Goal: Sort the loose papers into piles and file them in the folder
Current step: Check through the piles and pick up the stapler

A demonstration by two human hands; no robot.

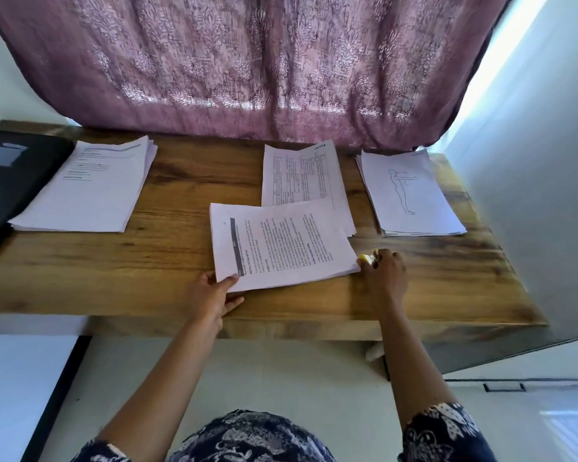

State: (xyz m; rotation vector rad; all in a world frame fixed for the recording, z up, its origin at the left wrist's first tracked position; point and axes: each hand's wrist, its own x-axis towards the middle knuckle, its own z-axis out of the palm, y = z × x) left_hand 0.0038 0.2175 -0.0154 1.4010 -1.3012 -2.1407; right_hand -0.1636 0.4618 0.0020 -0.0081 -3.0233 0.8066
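A stack of printed text pages (281, 243) lies near the front of the wooden table (167, 261). My left hand (214, 300) pinches its near left corner, thumb on top. My right hand (382, 271) touches the stack's right corner with its fingertips. Behind it lies a pile of table-printed sheets (301, 175), partly covered by the stack. To the right sits a pile topped by a line drawing of a figure (409, 191). At the left is another pile of white pages (90, 186), next to the black folder (10, 181) at the table's left end.
A purple patterned curtain (247, 68) hangs behind the table and touches its back edge. A white wall (548, 161) stands close on the right. The table's front edge runs just under my wrists, with pale floor below.
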